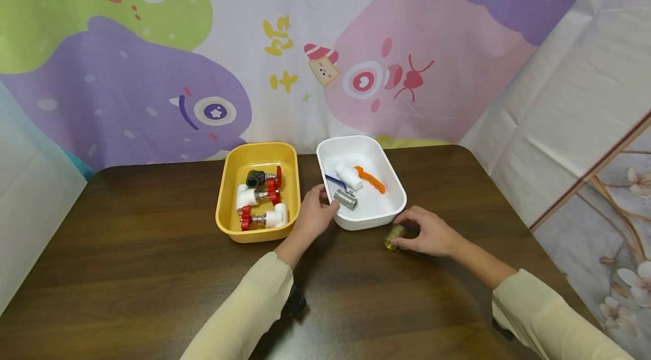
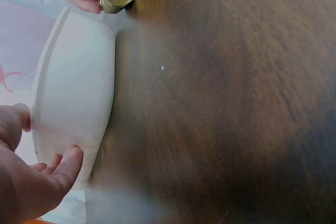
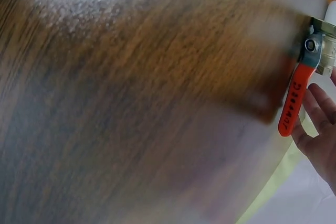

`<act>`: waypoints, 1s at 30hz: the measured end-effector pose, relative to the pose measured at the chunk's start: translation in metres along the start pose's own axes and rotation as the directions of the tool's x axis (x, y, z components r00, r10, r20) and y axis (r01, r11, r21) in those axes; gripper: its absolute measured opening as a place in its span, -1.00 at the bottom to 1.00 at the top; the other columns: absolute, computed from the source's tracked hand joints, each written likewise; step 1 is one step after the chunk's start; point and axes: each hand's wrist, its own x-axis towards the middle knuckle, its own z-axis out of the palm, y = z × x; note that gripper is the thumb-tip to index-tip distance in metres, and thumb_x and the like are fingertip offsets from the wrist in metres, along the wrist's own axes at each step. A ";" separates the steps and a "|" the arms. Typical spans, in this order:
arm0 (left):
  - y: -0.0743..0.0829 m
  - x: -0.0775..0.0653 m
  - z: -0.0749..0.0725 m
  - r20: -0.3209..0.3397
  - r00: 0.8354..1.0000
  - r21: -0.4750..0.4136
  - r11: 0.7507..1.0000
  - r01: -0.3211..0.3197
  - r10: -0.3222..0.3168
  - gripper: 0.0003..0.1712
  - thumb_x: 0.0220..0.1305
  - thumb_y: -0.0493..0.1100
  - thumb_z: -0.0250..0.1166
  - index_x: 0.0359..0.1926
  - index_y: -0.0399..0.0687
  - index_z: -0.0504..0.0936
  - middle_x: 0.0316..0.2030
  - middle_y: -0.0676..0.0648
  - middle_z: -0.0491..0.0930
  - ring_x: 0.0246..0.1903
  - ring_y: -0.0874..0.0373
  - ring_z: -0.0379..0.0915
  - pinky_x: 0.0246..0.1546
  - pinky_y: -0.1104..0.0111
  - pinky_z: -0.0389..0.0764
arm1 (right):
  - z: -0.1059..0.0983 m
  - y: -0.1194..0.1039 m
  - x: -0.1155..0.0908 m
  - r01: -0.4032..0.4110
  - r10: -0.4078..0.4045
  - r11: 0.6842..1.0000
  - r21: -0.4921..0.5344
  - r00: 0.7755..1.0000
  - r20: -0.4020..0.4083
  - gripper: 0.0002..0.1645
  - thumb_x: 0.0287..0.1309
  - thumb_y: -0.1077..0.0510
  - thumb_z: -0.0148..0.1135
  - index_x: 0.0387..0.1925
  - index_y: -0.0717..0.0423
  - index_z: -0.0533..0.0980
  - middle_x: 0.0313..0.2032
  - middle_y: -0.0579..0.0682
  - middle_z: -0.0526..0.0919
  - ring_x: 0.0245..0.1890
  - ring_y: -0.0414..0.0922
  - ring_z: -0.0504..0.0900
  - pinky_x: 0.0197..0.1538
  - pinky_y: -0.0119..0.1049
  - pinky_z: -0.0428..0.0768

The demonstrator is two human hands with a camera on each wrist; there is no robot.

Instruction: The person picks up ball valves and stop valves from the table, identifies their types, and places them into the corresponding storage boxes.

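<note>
My right hand [image 1: 429, 234] grips a brass ball valve [image 1: 394, 237] just in front of the white tray [image 1: 364, 223]. A red lever handle [image 3: 295, 100] on this valve shows in the right wrist view, beside the fingers. At the white tray's left side, my left hand [image 1: 313, 214] touches the wall near the front corner with its fingers and thumb loosely spread. Inside that tray lie a steel ball valve [image 1: 346, 199] with a blue lever, a white plastic pipe piece [image 1: 348, 176] and an orange lever [image 1: 371, 180]; whether those last two are joined is unclear.
Left of the white tray stands a yellow tray [image 1: 221, 210]. It holds a dark angle valve [image 1: 256, 178] and two white valves [image 1: 248, 196] with red handwheels. Both trays stand near the far edge of the brown wooden table [image 1: 152, 269], before a cartoon-printed cloth [image 1: 285, 117].
</note>
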 end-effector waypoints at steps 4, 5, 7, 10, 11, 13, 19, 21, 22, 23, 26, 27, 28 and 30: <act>-0.001 0.001 0.001 0.004 1.000 -0.007 1.000 -0.006 0.006 -0.38 0.22 -0.15 0.17 0.27 -0.27 0.26 -0.02 -0.21 0.42 -0.20 0.06 0.51 -0.33 0.39 0.58 | 0.002 -0.001 0.000 -0.001 0.001 1.000 0.004 1.000 0.023 -0.46 -0.23 -0.21 0.45 -0.19 -0.07 0.57 -0.22 -0.14 0.56 -0.19 -0.20 0.53 -0.07 -0.22 0.51; -0.001 0.001 0.001 0.005 1.000 -0.008 1.000 -0.007 0.007 -0.38 0.22 -0.15 0.17 0.27 -0.28 0.26 -0.03 -0.21 0.42 -0.20 0.06 0.51 -0.33 0.40 0.57 | 0.002 -0.001 0.000 0.002 -0.002 1.000 0.002 1.000 0.025 -0.45 -0.24 -0.22 0.46 -0.18 -0.07 0.57 -0.21 -0.14 0.56 -0.19 -0.20 0.53 -0.07 -0.22 0.51; -0.001 0.001 0.002 0.003 1.000 -0.009 1.000 -0.010 0.010 -0.38 0.22 -0.16 0.17 0.26 -0.28 0.27 -0.03 -0.21 0.42 -0.21 0.06 0.51 -0.33 0.39 0.58 | 0.003 -0.001 0.000 0.007 -0.007 1.000 0.000 0.999 0.031 -0.42 -0.25 -0.23 0.46 -0.17 -0.06 0.57 -0.19 -0.13 0.56 -0.18 -0.19 0.52 -0.07 -0.21 0.50; -0.002 0.001 0.002 -0.002 1.000 -0.007 1.000 -0.005 0.005 -0.38 0.22 -0.16 0.17 0.26 -0.28 0.27 -0.03 -0.20 0.42 -0.21 0.06 0.50 -0.34 0.39 0.57 | 0.004 -0.003 0.000 0.014 -0.014 1.000 0.003 0.999 0.042 -0.41 -0.26 -0.23 0.47 -0.16 -0.06 0.57 -0.15 -0.11 0.55 -0.16 -0.18 0.51 -0.05 -0.20 0.50; -0.002 0.002 0.002 -0.003 1.000 -0.006 1.000 -0.004 0.004 -0.38 0.22 -0.16 0.17 0.26 -0.28 0.27 -0.03 -0.20 0.42 -0.21 0.06 0.50 -0.34 0.39 0.58 | 0.005 -0.003 0.000 0.019 -0.019 1.000 0.003 0.999 0.048 -0.40 -0.26 -0.24 0.47 -0.15 -0.07 0.57 -0.14 -0.10 0.55 -0.15 -0.17 0.51 -0.04 -0.20 0.50; -0.003 0.002 0.002 -0.007 1.000 -0.005 1.000 -0.002 0.002 -0.39 0.22 -0.16 0.17 0.26 -0.27 0.27 -0.03 -0.20 0.43 -0.21 0.06 0.50 -0.33 0.38 0.58 | 0.005 -0.004 0.000 0.024 -0.024 1.000 0.004 0.998 0.059 -0.39 -0.26 -0.24 0.47 -0.14 -0.07 0.56 -0.11 -0.09 0.54 -0.14 -0.16 0.51 -0.03 -0.20 0.50; -0.003 0.003 0.002 -0.007 1.000 0.004 1.000 -0.001 0.001 -0.38 0.22 -0.15 0.17 0.27 -0.25 0.27 -0.03 -0.19 0.43 -0.20 0.07 0.50 -0.32 0.39 0.58 | 0.005 -0.007 -0.001 0.044 -0.043 0.999 -0.006 0.996 0.080 -0.40 -0.27 -0.19 0.49 -0.13 -0.08 0.55 -0.07 -0.09 0.52 -0.09 -0.14 0.50 0.01 -0.16 0.49; -0.002 0.002 0.002 -0.006 1.000 0.004 1.000 0.000 0.000 -0.38 0.23 -0.15 0.17 0.27 -0.25 0.27 -0.03 -0.19 0.43 -0.21 0.07 0.50 -0.33 0.39 0.57 | 0.007 -0.007 -0.001 0.052 -0.050 0.999 -0.016 0.995 0.087 -0.41 -0.27 -0.16 0.50 -0.13 -0.09 0.54 -0.05 -0.10 0.52 -0.05 -0.13 0.50 0.04 -0.15 0.49; -0.002 0.002 0.002 -0.007 1.000 0.005 1.000 0.001 -0.001 -0.39 0.23 -0.15 0.17 0.27 -0.25 0.27 -0.03 -0.19 0.43 -0.21 0.07 0.50 -0.33 0.39 0.57 | 0.007 -0.006 -0.001 0.056 -0.054 0.998 -0.022 0.995 0.089 -0.42 -0.27 -0.15 0.50 -0.13 -0.09 0.54 -0.05 -0.10 0.52 -0.04 -0.12 0.50 0.05 -0.14 0.49; -0.001 0.002 0.002 -0.007 1.000 0.005 1.000 -0.001 0.001 -0.39 0.23 -0.16 0.17 0.27 -0.25 0.27 -0.03 -0.19 0.43 -0.21 0.07 0.50 -0.34 0.39 0.57 | 0.007 -0.006 -0.001 0.059 -0.056 0.998 -0.026 0.994 0.093 -0.42 -0.26 -0.14 0.50 -0.12 -0.09 0.54 -0.04 -0.10 0.51 -0.03 -0.12 0.50 0.06 -0.13 0.49; -0.001 0.002 0.001 -0.009 1.000 0.006 1.000 -0.006 0.006 -0.39 0.23 -0.16 0.17 0.26 -0.27 0.27 -0.04 -0.19 0.44 -0.22 0.07 0.50 -0.34 0.38 0.57 | 0.008 -0.006 0.000 0.076 -0.072 0.997 -0.032 0.993 0.097 -0.44 -0.25 -0.09 0.50 -0.12 -0.07 0.54 -0.04 -0.08 0.52 -0.01 -0.09 0.50 0.07 -0.11 0.48; -0.001 0.002 0.001 -0.009 1.000 0.005 1.000 -0.006 0.006 -0.39 0.23 -0.16 0.17 0.26 -0.27 0.27 -0.04 -0.19 0.44 -0.22 0.08 0.50 -0.34 0.38 0.57 | 0.008 -0.006 0.000 0.080 -0.076 0.996 -0.033 0.992 0.099 -0.45 -0.24 -0.08 0.50 -0.12 -0.06 0.55 -0.04 -0.07 0.53 -0.01 -0.08 0.50 0.07 -0.10 0.48; -0.001 0.001 0.001 -0.009 1.000 0.006 1.000 -0.008 0.008 -0.39 0.22 -0.16 0.17 0.26 -0.27 0.27 -0.04 -0.19 0.44 -0.22 0.08 0.50 -0.34 0.38 0.57 | 0.008 -0.006 0.000 0.082 -0.079 0.996 -0.032 0.992 0.101 -0.45 -0.24 -0.06 0.50 -0.12 -0.06 0.55 -0.04 -0.06 0.53 0.00 -0.07 0.50 0.08 -0.09 0.48; 0.000 0.001 0.001 -0.007 1.000 0.004 1.000 -0.008 0.008 -0.39 0.22 -0.16 0.17 0.26 -0.27 0.27 -0.04 -0.20 0.44 -0.22 0.08 0.50 -0.34 0.38 0.57 | 0.008 -0.006 0.000 0.087 -0.083 0.996 -0.037 0.991 0.104 -0.47 -0.22 -0.04 0.49 -0.13 -0.05 0.55 -0.04 -0.04 0.53 0.01 -0.05 0.50 0.08 -0.08 0.48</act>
